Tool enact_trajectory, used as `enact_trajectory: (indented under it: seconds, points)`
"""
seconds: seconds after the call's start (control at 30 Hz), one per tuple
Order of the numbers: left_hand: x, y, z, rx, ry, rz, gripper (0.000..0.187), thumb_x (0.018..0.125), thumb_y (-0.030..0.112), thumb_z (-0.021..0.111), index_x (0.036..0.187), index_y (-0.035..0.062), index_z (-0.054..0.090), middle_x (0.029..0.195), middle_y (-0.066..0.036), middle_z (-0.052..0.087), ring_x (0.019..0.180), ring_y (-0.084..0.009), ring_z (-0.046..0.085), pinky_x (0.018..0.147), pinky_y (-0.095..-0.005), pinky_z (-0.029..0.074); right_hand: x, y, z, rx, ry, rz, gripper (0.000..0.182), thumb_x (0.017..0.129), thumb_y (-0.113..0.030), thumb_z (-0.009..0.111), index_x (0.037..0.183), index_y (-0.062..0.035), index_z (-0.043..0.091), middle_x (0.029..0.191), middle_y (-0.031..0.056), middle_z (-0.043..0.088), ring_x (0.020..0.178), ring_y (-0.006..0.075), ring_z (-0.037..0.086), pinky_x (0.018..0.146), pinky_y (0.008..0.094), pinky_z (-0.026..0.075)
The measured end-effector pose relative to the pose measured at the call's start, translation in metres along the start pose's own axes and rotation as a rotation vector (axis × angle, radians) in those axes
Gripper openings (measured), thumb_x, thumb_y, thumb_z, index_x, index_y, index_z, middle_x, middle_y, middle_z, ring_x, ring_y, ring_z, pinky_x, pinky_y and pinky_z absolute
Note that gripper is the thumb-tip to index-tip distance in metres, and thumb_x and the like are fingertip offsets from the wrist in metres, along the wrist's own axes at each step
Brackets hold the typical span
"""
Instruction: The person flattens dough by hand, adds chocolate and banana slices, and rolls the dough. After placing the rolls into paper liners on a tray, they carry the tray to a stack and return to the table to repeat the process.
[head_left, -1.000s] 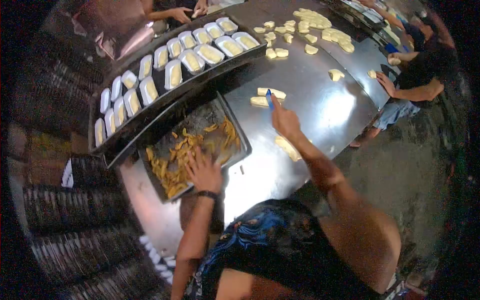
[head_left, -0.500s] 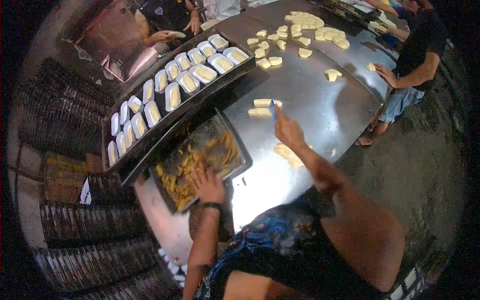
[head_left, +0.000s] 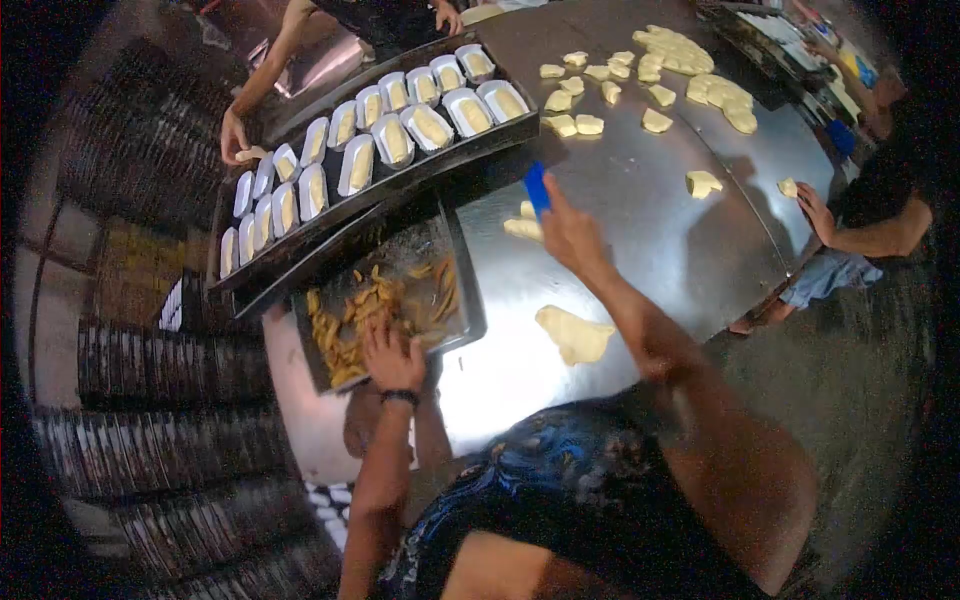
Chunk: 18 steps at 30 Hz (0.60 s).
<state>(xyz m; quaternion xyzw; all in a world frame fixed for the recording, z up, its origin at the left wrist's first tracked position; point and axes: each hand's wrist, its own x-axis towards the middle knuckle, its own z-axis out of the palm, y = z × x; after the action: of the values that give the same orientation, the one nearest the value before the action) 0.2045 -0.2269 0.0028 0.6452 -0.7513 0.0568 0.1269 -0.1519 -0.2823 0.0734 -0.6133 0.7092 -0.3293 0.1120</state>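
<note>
My right hand [head_left: 573, 235] grips a blue scraper [head_left: 537, 188], its flat blade raised and angled up to the left. Just beside that hand, two dough rolls [head_left: 522, 229] lie on the metal table, partly hidden by it. A flattened sheet of dough [head_left: 575, 335] rests closer to me. My left hand [head_left: 392, 358], fingers spread, touches the yellow-brown strips [head_left: 345, 318] of what looks like cooked fruit in a shallow metal tray [head_left: 470, 290]. Whether any strip is between its fingers is hard to see.
Beyond the strips, a long dark tray [head_left: 400, 175] holds dough in white paper cups. A co-worker's hand [head_left: 234, 138] is at its left end with a dough piece. Several dough pieces [head_left: 610, 92] lie at the back. Another person's hand [head_left: 817, 213] touches dough at right.
The scraper has come up and left from the dough rolls, its broad face now showing. My left hand stays among the strips. The co-worker's hand has moved to the paper-cup tray's left end.
</note>
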Motion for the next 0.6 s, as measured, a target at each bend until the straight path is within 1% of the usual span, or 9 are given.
enact_trajectory:
  seconds: [0.07,0.17,0.27,0.37,0.47,0.5,0.53,0.57,0.6]
  points:
    - [0.001,-0.001,0.000,0.049,-0.004,-0.004,0.058,0.082,0.039,0.049,0.123,-0.0027,0.054,0.140,-0.020,0.038,0.135,-0.0356,0.027,0.108,-0.0504,0.022,0.028,-0.003,0.011,-0.196,-0.187,0.045,0.061,0.084,-0.016,0.048,0.142,-0.0090,0.030,0.078,0.0297,0.062,0.069,0.0456,0.061,0.064,0.0547,0.049]
    - [-0.001,0.007,-0.004,-0.092,0.026,-0.109,0.058,0.083,0.040,0.047,0.123,-0.0014,0.054,0.140,-0.020,0.039,0.135,-0.0364,0.028,0.108,-0.0515,0.023,0.045,0.009,0.029,-0.249,-0.308,-0.010,0.064,0.084,-0.016,0.052,0.142,-0.0032,0.028,0.082,0.0242,0.064,0.072,0.0397,0.064,0.064,0.0503,0.052]
    - [-0.003,0.009,-0.004,0.029,0.049,-0.083,0.059,0.083,0.042,0.047,0.124,-0.0004,0.054,0.139,-0.020,0.040,0.134,-0.0370,0.028,0.108,-0.0518,0.022,0.033,0.012,0.025,-0.169,-0.228,-0.046,0.062,0.085,-0.015,0.050,0.142,-0.0035,0.028,0.084,0.0252,0.064,0.070,0.0398,0.064,0.062,0.0493,0.052]
    - [-0.001,0.008,-0.001,0.002,0.007,-0.123,0.057,0.084,0.041,0.047,0.124,0.0016,0.055,0.138,-0.018,0.041,0.134,-0.0374,0.028,0.108,-0.0518,0.022,0.028,0.015,0.014,-0.190,-0.238,-0.076,0.062,0.085,-0.014,0.050,0.142,-0.0030,0.027,0.085,0.0259,0.064,0.067,0.0398,0.064,0.061,0.0500,0.052]
    - [-0.005,0.015,-0.013,-0.043,0.040,-0.094,0.053,0.084,0.039,0.048,0.123,0.0038,0.056,0.135,-0.016,0.045,0.133,-0.0371,0.030,0.107,-0.0517,0.024,0.018,0.043,0.033,-0.186,-0.079,-0.129,0.061,0.083,-0.012,0.051,0.140,-0.0055,0.033,0.063,0.0216,0.062,0.054,0.0396,0.061,0.056,0.0514,0.050]
    - [0.004,0.014,-0.013,-0.072,0.060,-0.065,0.052,0.084,0.038,0.048,0.122,0.0041,0.056,0.134,-0.016,0.046,0.132,-0.0370,0.031,0.106,-0.0517,0.025,0.015,0.046,0.031,-0.157,-0.013,-0.152,0.061,0.083,-0.012,0.051,0.140,-0.0059,0.033,0.063,0.0213,0.062,0.053,0.0396,0.061,0.055,0.0512,0.050]
    - [0.005,0.015,-0.010,-0.007,0.170,-0.019,0.050,0.083,0.038,0.050,0.120,0.0045,0.058,0.133,-0.015,0.048,0.131,-0.0365,0.033,0.105,-0.0515,0.027,0.015,0.045,0.030,-0.124,0.059,-0.187,0.061,0.083,-0.012,0.052,0.140,-0.0064,0.033,0.063,0.0210,0.061,0.053,0.0397,0.060,0.054,0.0510,0.049]
    - [0.005,0.014,-0.009,-0.014,0.152,-0.035,0.050,0.083,0.038,0.050,0.120,0.0045,0.058,0.133,-0.015,0.048,0.131,-0.0361,0.033,0.105,-0.0514,0.027,0.007,0.045,0.031,-0.091,0.114,-0.209,0.061,0.083,-0.012,0.052,0.140,-0.0068,0.033,0.062,0.0207,0.061,0.052,0.0397,0.060,0.054,0.0508,0.049]
    - [0.005,0.015,-0.012,-0.021,0.126,-0.047,0.050,0.083,0.038,0.050,0.119,0.0046,0.058,0.133,-0.015,0.048,0.132,-0.0358,0.033,0.105,-0.0513,0.028,0.002,0.046,0.033,-0.117,0.077,-0.180,0.060,0.083,-0.012,0.052,0.140,-0.0074,0.034,0.062,0.0207,0.061,0.052,0.0396,0.059,0.053,0.0506,0.049]
